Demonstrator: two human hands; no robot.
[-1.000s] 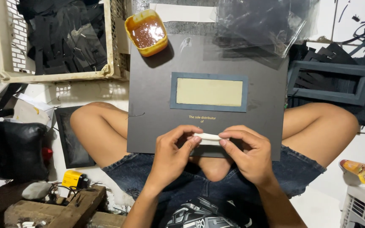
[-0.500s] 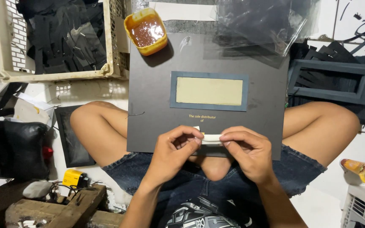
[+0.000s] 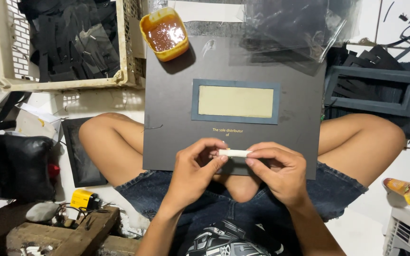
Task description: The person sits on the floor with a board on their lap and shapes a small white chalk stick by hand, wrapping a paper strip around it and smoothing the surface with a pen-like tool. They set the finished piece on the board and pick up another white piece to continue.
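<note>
A large dark grey board lies across my crossed legs. A blue-grey frame with a pale yellow panel inside is set in its middle. My left hand and my right hand meet at the board's near edge. Between their fingertips they pinch a small white strip, held level. An orange tub of brown glue stands on the board's far left corner.
A cream plastic crate full of black pieces stands at the far left. Clear plastic sheets lie at the far right of the board. Dark frames are stacked to the right. A black panel and wooden blocks lie left.
The hands and the white strip have stayed almost in place; the fingers shifted only slightly along the strip.
</note>
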